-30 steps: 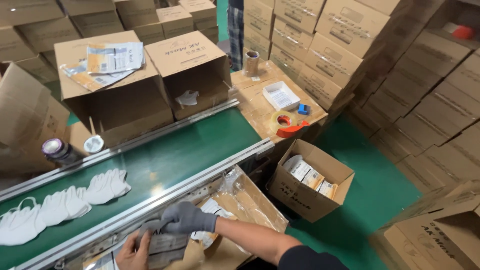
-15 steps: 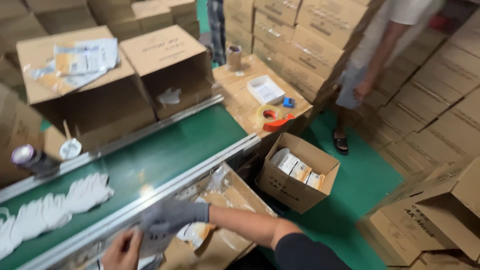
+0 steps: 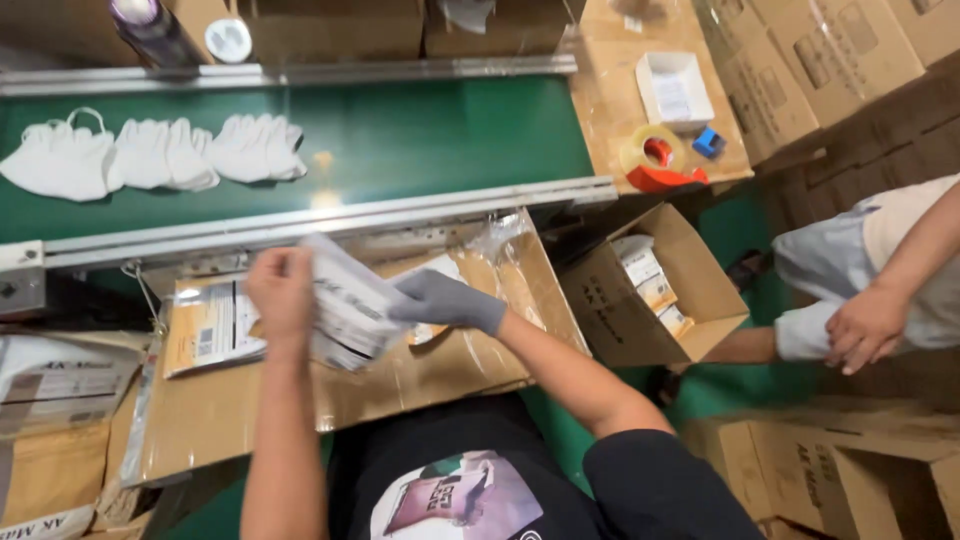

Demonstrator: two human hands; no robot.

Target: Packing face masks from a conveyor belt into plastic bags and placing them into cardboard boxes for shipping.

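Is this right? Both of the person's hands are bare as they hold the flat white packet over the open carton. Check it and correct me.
Not quite. In the head view only the left hand is bare; the right hand wears a grey glove. Otherwise it stands: both hold the flat white packet over the open carton.

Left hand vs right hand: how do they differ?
The left hand is bare; the right hand wears a grey glove. The left hand grips the white packet from its left edge, raised; the right hand lies against its right side, fingers pointing left. Both touch the same packet.
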